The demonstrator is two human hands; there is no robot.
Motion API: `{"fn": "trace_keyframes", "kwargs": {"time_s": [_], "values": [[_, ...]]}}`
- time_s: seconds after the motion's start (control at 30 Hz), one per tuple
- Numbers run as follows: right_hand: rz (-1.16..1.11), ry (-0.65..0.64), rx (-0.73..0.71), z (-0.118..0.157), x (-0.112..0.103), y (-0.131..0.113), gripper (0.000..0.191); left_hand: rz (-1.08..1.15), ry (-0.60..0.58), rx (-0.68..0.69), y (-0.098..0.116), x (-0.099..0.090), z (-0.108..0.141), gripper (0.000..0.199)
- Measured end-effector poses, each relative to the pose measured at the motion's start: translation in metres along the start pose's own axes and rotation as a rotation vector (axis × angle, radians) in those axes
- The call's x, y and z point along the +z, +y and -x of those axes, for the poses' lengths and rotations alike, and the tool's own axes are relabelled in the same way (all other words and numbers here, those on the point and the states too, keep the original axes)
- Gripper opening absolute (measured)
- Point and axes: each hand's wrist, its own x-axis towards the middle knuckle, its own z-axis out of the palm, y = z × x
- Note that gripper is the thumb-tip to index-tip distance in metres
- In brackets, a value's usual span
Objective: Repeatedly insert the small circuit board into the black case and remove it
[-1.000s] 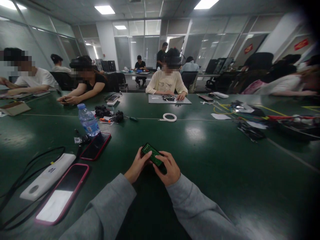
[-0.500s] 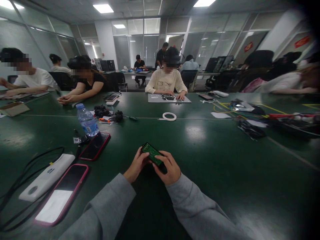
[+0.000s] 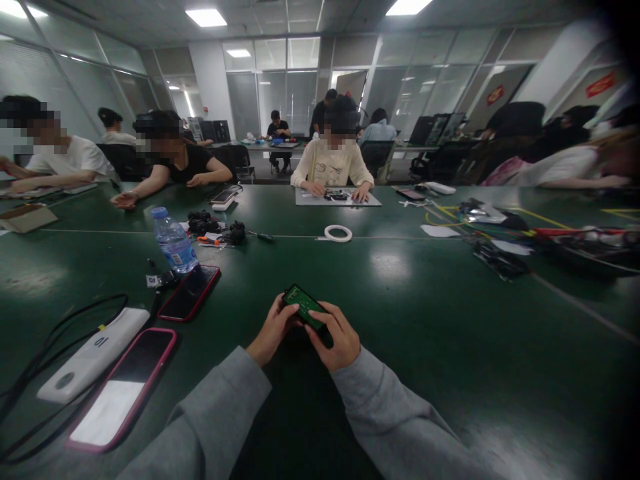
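A small green circuit board (image 3: pixel 306 308) with a dark edge or casing is held between my two hands, tilted above the green table (image 3: pixel 430 347). My left hand (image 3: pixel 273 330) grips its left end, the thumb lying on the near edge. Round the right end is my right hand (image 3: pixel 336 337), with a finger resting on the board's face and the thumb below. The underside of the board and several fingertips are hidden. Both my forearms, in grey sleeves, reach in from the near side.
Left of my hands lie a red-edged phone (image 3: pixel 190 293), a pink-cased phone (image 3: pixel 125 390), a white device (image 3: pixel 95 357) with black cables, and a water bottle (image 3: pixel 175 241). Ahead is a white ring-shaped roll (image 3: pixel 339 233). Wires and tools (image 3: pixel 495 230) lie far right. Co-workers sit opposite.
My hands and the circuit board stay almost still. Across the table, the co-worker in black has drawn their hands apart, and the person opposite has shifted a hand slightly.
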Motion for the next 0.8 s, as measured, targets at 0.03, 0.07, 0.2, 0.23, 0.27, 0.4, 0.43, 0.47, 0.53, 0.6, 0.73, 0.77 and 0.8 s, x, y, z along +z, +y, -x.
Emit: {"fn": "trace_keyframes", "kwargs": {"time_s": [0.03,0.07,0.2,0.23,0.27,0.4,0.43,0.47,0.53,0.6,0.73,0.77,0.8], "values": [[-0.014,0.016,0.011,-0.001,-0.001,-0.001,0.026,-0.005,-0.014,-0.002,0.001,0.000,0.000,0.034],[-0.028,0.039,0.029,-0.001,-0.001,-0.001,0.026,-0.012,-0.027,-0.003,0.001,0.000,0.001,0.035],[-0.104,0.127,0.139,-0.004,-0.004,-0.004,0.023,-0.045,-0.052,-0.009,0.004,0.002,0.002,0.044],[-0.138,0.142,0.178,-0.005,-0.004,-0.005,0.022,-0.051,-0.052,-0.007,0.004,0.003,0.003,0.047],[-0.187,0.154,0.232,-0.005,-0.003,-0.005,0.022,-0.051,-0.048,-0.001,0.005,0.003,0.003,0.051],[-0.730,0.168,0.742,-0.003,0.000,-0.006,0.028,-0.018,-0.087,-0.003,0.008,0.006,0.006,0.054],[-0.915,0.157,0.904,-0.001,0.001,-0.006,0.030,-0.015,-0.115,-0.016,0.009,0.007,0.007,0.053],[-1.083,0.141,1.053,0.000,0.002,-0.006,0.032,-0.016,-0.146,-0.031,0.010,0.008,0.008,0.052],[-1.351,0.102,1.288,0.002,0.003,-0.006,0.034,-0.020,-0.183,-0.065,0.011,0.009,0.011,0.050],[-1.539,0.074,1.437,0.003,0.002,-0.007,0.033,-0.021,-0.186,-0.093,0.012,0.009,0.012,0.049],[-1.729,0.080,1.578,0.004,0.002,-0.004,0.026,-0.048,-0.175,-0.102,0.013,0.009,0.012,0.047],[-1.731,0.083,1.583,0.005,0.003,-0.002,0.025,-0.066,-0.167,-0.092,0.013,0.010,0.011,0.047],[-1.727,0.080,1.582,0.006,0.003,0.000,0.024,-0.092,-0.155,-0.081,0.012,0.010,0.010,0.047]]}}
